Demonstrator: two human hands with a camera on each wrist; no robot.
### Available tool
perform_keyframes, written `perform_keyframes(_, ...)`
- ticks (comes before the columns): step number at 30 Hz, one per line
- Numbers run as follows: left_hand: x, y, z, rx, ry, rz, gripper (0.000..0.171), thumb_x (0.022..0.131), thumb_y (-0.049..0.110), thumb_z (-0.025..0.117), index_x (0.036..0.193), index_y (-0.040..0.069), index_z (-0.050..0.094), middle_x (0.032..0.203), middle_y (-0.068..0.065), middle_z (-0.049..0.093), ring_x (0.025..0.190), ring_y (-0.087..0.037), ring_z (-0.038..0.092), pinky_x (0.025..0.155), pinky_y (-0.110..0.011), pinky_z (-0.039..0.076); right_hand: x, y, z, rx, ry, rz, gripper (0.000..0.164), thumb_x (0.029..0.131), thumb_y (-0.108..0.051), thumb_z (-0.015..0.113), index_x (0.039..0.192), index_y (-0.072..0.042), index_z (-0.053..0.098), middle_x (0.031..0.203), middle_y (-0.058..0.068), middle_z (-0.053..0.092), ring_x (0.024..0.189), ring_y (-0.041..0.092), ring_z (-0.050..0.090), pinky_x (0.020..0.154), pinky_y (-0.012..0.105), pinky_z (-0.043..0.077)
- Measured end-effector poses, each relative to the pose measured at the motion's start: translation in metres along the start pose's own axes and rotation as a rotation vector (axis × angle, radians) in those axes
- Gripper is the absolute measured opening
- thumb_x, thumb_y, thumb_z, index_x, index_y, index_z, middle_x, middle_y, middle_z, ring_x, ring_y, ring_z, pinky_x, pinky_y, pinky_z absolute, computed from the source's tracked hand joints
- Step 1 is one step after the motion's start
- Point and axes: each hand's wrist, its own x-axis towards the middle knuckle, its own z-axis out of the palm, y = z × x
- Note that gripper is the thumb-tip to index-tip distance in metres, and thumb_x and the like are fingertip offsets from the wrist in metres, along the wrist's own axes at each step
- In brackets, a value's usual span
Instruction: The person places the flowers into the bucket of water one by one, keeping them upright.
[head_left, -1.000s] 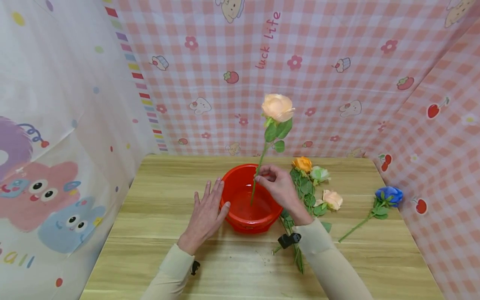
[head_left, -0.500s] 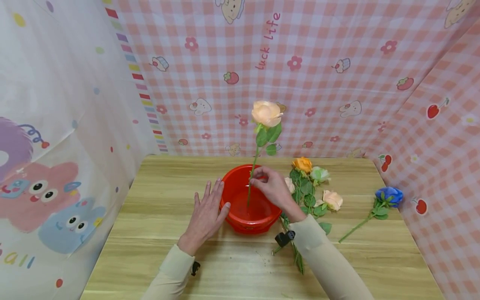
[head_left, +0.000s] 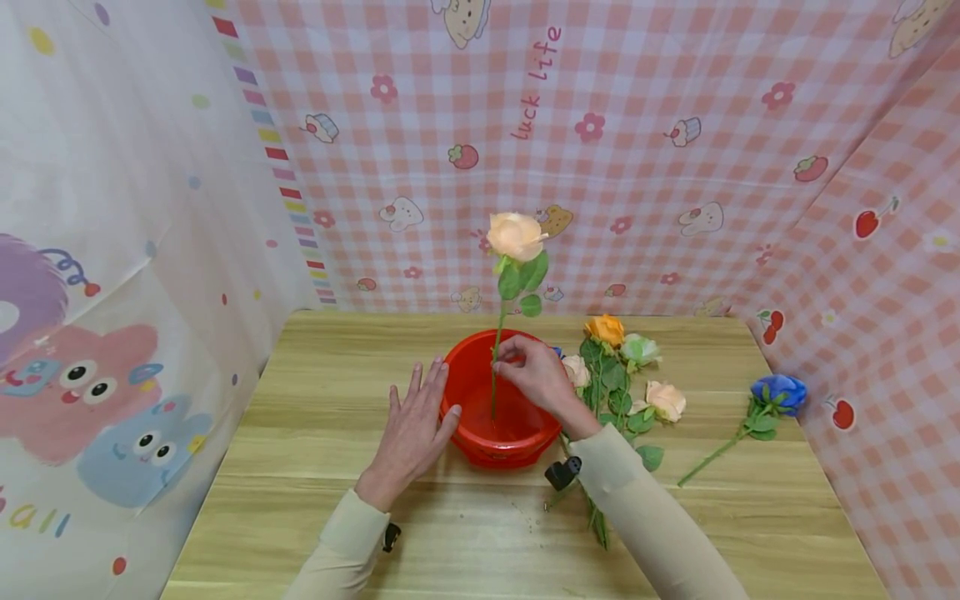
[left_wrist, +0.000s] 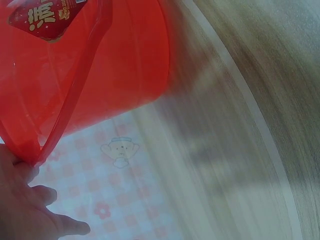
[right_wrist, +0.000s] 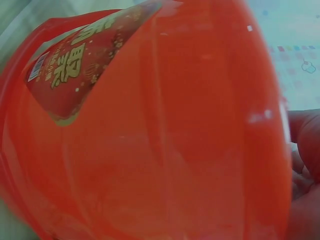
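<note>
My right hand [head_left: 542,377] pinches the green stem of a pale peach rose [head_left: 517,237] over the red bucket [head_left: 501,456]. The rose stands nearly upright, its lower stem inside the bucket. Whether the stem's end touches the bottom I cannot tell. With fingers spread straight, my left hand [head_left: 408,435] rests against the bucket's left rim. In the left wrist view, the left hand [left_wrist: 22,200] touches the rim beside the bucket's handle [left_wrist: 80,75]. The bucket's wall, with its printed label [right_wrist: 75,65], hides much of the right hand [right_wrist: 307,160] in the right wrist view.
Right of the bucket lie several roses, including an orange rose [head_left: 604,330], a pale green rose [head_left: 640,350] and a peach rose [head_left: 664,401]. A blue rose [head_left: 778,392] lies apart near the right edge of the wooden table [head_left: 315,400]. A checked cloth [head_left: 420,192] hangs behind.
My right hand has moved left and slightly down with the peach rose, bringing its stem further over the bucket's middle. The left hand has stayed at the rim.
</note>
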Motion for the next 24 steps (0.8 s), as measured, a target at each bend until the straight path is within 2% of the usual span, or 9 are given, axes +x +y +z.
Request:
perform_keyframes(6,0.0,0.0,0.0,-0.004,0.009,0.008,0.069,0.108,0.042,0.043,0.165,0.008,0.023,0.172,-0.004,0.017,0.159,-0.034,0.009,0.117,-0.074,0.013,0.003,0.0,0.005,-0.019,-0.027,0.007,0.012,0.093,-0.007,0.076,0.104,-0.005,0.071,0.099,0.007,0.074,0.084,0.019,0.072,0.074,0.034,0.059)
perform_keyframes(14,0.0,0.001,-0.001,0.003,0.009,0.011,0.069,0.108,0.043,0.042,0.165,0.008,0.024,0.172,-0.005,0.018,0.158,-0.038,0.015,0.117,-0.075,0.014,0.006,0.004,0.011,-0.044,-0.08,0.017,0.011,0.094,-0.008,0.075,0.103,-0.006,0.07,0.096,0.005,0.073,0.086,0.017,0.069,0.074,0.033,0.057)
perform_keyframes(24,0.001,0.0,0.0,-0.002,0.022,0.021,0.069,0.108,0.041,0.043,0.165,0.006,0.025,0.171,-0.007,0.02,0.156,-0.04,0.019,0.116,-0.076,0.015,0.006,0.005,0.015,-0.083,-0.089,0.028,0.01,0.092,-0.006,0.077,0.099,-0.007,0.07,0.092,0.003,0.072,0.085,0.016,0.066,0.076,0.031,0.057)
